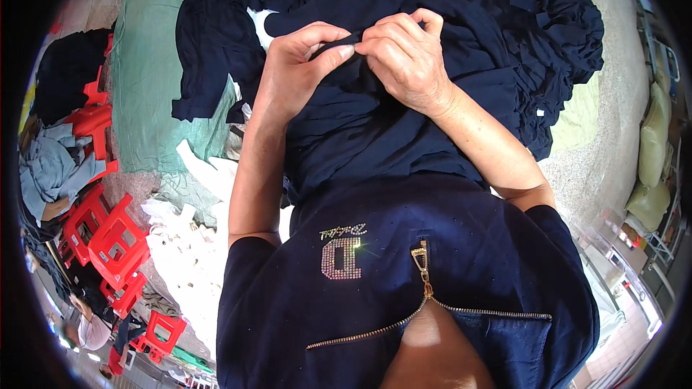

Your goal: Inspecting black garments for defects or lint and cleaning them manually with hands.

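A dark navy garment [382, 137] is spread over my lap and runs into a large heap of the same dark cloth [548, 36] in front of me. My left hand [299, 65] pinches an edge of the garment between thumb and forefinger. Close beside it, my right hand [407, 57] grips the same edge, its fingers curled and its fingertips almost meeting the left thumb. Between the two hands only a short stretch of the edge shows. Anything smaller within the right fingertips is hidden.
Green sheeting [148, 65] lies at the left under part of the heap. Below it are white cloth scraps [187, 259]. Several red plastic stools [115, 245] stand further left, one bearing grey-blue clothes [58, 166]. Pale green sacks [652, 144] lie along the right.
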A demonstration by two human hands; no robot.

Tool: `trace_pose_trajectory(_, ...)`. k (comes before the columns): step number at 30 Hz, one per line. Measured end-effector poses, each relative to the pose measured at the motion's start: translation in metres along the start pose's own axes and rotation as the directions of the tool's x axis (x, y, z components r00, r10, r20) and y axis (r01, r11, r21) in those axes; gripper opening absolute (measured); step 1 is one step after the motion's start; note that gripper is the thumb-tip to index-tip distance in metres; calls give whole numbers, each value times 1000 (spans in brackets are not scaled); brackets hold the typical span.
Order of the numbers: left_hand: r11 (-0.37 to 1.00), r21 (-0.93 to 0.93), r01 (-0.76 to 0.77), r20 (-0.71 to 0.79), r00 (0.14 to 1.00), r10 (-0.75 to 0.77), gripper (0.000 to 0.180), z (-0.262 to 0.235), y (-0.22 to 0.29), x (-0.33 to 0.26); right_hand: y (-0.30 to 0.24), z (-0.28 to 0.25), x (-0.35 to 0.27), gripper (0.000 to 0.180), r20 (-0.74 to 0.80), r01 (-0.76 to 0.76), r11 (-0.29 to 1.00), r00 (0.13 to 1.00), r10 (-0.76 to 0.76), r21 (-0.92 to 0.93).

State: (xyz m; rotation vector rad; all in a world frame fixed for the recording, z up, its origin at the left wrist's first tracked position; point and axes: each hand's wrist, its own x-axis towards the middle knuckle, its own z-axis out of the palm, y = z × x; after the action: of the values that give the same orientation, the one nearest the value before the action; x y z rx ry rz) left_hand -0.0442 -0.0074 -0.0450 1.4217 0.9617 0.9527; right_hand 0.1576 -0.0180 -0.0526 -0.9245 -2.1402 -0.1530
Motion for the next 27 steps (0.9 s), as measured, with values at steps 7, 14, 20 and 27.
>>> trace_pose_trajectory(7,1000,-10,-14,29,999,14,15,0,-12,-8,1,-2,-1,16,223,-287,847,953,205,448)
trace_pose_trajectory(14,976,219,9,42,999,-19,14,0,7,-7,3,0,-6,17,402,-590,567,807,432,576)
trace_pose_trajectory(20,977,180,-118,43,993,112,12,1,-3,-12,0,-2,-7,15,395,-507,661,858,328,553)
trace_pose_trajectory(27,999,-20,-40,24,999,40,10,8,-6,-15,-1,-4,-10,15,269,-377,781,923,274,499)
